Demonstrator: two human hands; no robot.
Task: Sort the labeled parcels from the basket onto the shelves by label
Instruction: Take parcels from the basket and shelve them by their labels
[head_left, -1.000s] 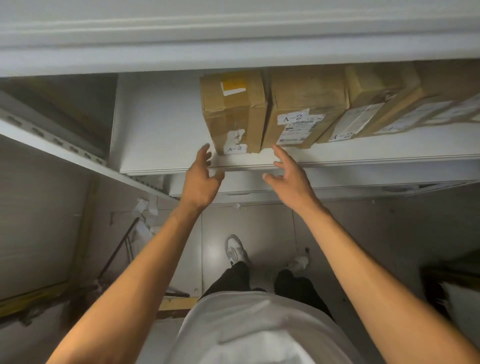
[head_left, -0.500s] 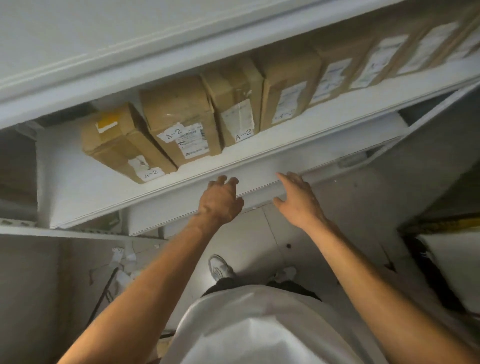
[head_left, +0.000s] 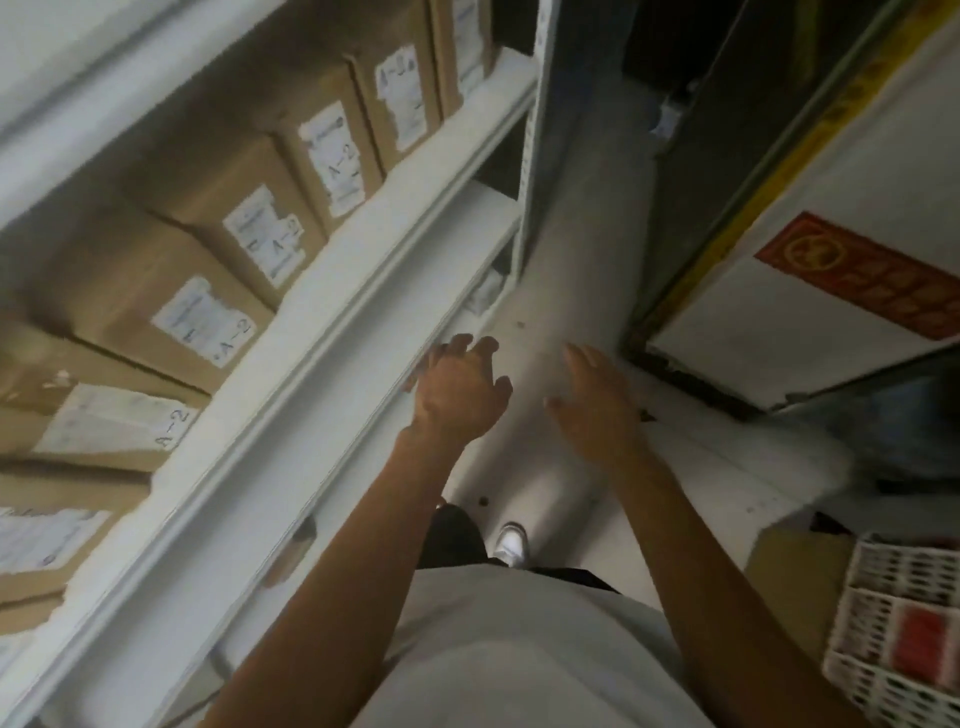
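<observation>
Both hands are empty with loose fingers: the left hand (head_left: 460, 392) by the white shelf (head_left: 332, 291), the right hand (head_left: 597, 410) beside it. Brown A-2 parcels (head_left: 208, 306) sit on the shelf. The white basket (head_left: 898, 618) stands low on the right.

White shelf (head_left: 332, 270) carries row of brown parcels (head_left: 156, 291), labels facing out, several reading A-2.

Parcels (head_left: 208, 234) sitting in a row on the shelf (head_left: 332, 291), to the left of and above both grips. Left grip (head_left: 460, 395) hanging just beside shelf's front edge, right grip (head_left: 597, 405) near it over the floor (head_left: 571, 260). Basket (head_left: 898, 639) lying well off to the right, below the grips.
</observation>
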